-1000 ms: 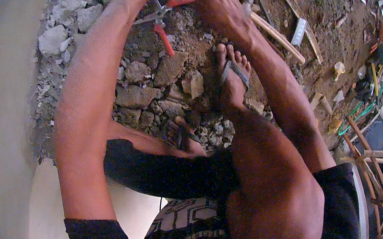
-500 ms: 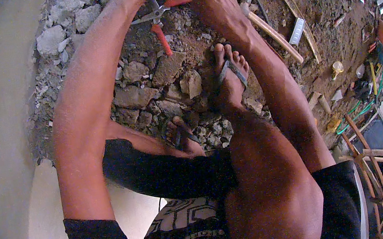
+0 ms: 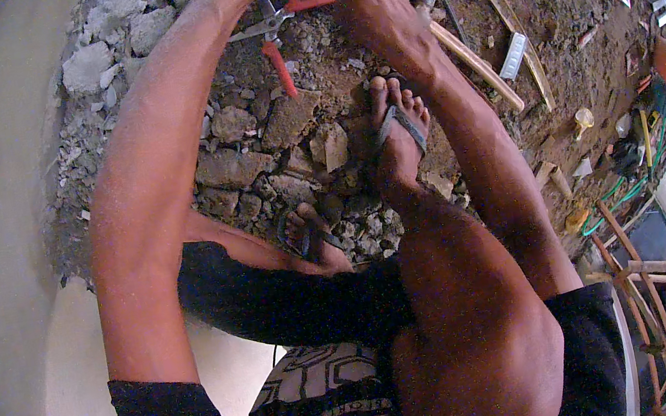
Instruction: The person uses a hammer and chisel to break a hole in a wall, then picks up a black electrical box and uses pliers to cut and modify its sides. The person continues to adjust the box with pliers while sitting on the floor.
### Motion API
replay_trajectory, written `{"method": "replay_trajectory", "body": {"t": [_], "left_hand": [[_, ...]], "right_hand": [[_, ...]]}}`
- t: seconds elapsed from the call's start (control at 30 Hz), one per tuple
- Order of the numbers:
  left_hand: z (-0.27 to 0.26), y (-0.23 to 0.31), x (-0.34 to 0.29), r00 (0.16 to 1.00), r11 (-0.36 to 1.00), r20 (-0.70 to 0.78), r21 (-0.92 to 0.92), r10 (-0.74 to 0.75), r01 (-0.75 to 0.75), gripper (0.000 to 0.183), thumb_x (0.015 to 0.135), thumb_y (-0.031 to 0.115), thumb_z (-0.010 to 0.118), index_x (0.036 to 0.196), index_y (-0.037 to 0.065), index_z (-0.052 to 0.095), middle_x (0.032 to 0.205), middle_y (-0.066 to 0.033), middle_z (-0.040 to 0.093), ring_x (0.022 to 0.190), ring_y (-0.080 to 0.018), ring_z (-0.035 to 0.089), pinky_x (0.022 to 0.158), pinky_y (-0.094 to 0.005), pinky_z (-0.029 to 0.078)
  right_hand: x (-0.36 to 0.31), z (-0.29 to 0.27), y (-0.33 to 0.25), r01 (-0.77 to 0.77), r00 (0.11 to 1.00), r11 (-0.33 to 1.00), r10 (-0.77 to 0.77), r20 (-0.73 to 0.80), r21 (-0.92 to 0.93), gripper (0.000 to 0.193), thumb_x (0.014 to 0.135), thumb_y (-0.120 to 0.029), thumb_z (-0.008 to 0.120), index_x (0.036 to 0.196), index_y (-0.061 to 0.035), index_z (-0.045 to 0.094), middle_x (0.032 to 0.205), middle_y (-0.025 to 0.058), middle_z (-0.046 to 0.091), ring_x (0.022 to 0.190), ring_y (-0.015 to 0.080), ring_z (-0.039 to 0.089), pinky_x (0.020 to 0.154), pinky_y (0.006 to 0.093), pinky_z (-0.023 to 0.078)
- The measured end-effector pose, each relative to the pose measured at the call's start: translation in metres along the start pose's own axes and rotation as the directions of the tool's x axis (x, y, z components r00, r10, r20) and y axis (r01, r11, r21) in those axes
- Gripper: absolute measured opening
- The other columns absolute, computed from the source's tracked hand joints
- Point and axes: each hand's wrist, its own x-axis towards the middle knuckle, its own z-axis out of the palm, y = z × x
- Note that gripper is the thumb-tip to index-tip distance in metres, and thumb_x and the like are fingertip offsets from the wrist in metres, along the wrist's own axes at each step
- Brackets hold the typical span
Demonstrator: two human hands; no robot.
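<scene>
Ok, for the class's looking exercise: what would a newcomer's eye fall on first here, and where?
Probably the red-handled snips, lying with handles spread on the stony ground near the top, just left of the person's right hand. Next, perhaps, the wooden-handled hammer, slanting beside the right wrist. The right foot in its flip-flop also stands out, below that hand.
</scene>
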Motion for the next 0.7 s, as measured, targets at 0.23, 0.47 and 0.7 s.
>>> {"method": "replay_trajectory", "body": {"t": [0.23,0.47,0.7], "left_hand": [[-0.011,0.008,0.004,0.998,1.0,0.068,0.026,-0.018,0.017,0.089,0.084,0.038,0.075,0.154,0.013,0.026,0.152,-0.0331,0.025,0.141,-0.0525,0.024,0.113,-0.0613,0.026],[0.01,0.005,0.005,1.0,1.0,0.005,0.02,-0.023,0.023,0.091,0.084,0.041,0.074,0.155,0.013,0.024,0.154,-0.031,0.025,0.142,-0.0516,0.023,0.114,-0.0613,0.026],[0.001,-0.009,-0.005,0.999,0.995,0.007,0.093,-0.036,0.036,0.09,0.083,0.041,0.074,0.154,0.012,0.027,0.152,-0.0312,0.027,0.14,-0.0512,0.028,0.113,-0.0608,0.028]], "right_hand": [[-0.001,-0.007,-0.001,-0.053,0.996,0.998,0.051,0.07,0.022,0.017,0.083,-0.009,0.06,0.099,-0.0047,0.058,0.082,0.0272,0.064,0.08,0.0486,0.063,0.066,0.0566,0.048],[-0.011,0.008,0.017,0.011,1.0,1.0,-0.011,0.001,-0.001,0.022,0.081,-0.01,0.062,0.102,-0.0054,0.06,0.08,0.0259,0.065,0.076,0.0487,0.063,0.065,0.0568,0.049],[-0.005,-0.003,-0.008,-0.093,0.994,0.995,0.09,0.068,0.044,0.018,0.079,-0.007,0.06,0.097,-0.0037,0.061,0.075,0.0277,0.063,0.075,0.0486,0.063,0.064,0.0561,0.049]]}}
